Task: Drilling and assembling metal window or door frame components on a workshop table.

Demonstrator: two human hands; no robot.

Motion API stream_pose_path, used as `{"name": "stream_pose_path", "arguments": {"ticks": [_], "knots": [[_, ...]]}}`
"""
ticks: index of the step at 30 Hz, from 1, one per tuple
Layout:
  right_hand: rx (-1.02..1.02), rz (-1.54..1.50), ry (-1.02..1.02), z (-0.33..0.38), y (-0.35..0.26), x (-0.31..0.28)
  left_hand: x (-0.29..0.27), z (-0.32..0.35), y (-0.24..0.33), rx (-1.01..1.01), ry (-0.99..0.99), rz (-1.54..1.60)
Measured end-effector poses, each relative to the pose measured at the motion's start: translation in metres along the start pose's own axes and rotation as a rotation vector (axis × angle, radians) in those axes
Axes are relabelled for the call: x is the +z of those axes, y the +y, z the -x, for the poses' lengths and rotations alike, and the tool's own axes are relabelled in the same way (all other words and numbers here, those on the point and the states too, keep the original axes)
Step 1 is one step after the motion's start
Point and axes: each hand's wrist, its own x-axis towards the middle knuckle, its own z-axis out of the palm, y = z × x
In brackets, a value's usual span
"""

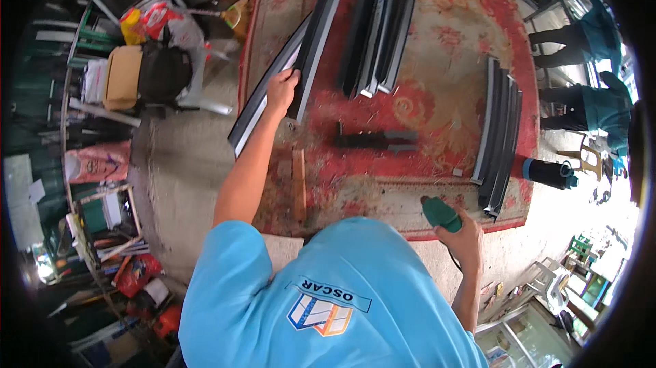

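Note:
My left hand (281, 91) is wrapped round the lower part of a long black profile with a grey edge (320, 40) at the left of the carpet-covered table (444, 47). Under and beside it slants another black-and-grey profile (249, 118), its near end past the table's left edge. At the near right edge, my right hand (466, 237) grips a green, rounded tool (441, 214), apparently a power tool with a dark cord below it. What kind it is cannot be made out, and its brownish tip points toward the table's middle.
Several dark profiles (383, 33) lie at the far middle, and more (493, 139) at the right. A dark, flat tool (372, 139) and a wooden strip (298, 183) lie nearer. A black bottle (547, 172) is at the right edge. Two people (601, 105) stand beyond; clutter lines the left.

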Motion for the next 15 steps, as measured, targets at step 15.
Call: {"name": "stream_pose_path", "arguments": {"ticks": [15], "knots": [[-0.057,0.102,0.053,0.011,0.006,0.006,-0.056,0.198,-0.061,0.474,-0.515,-0.389]]}}
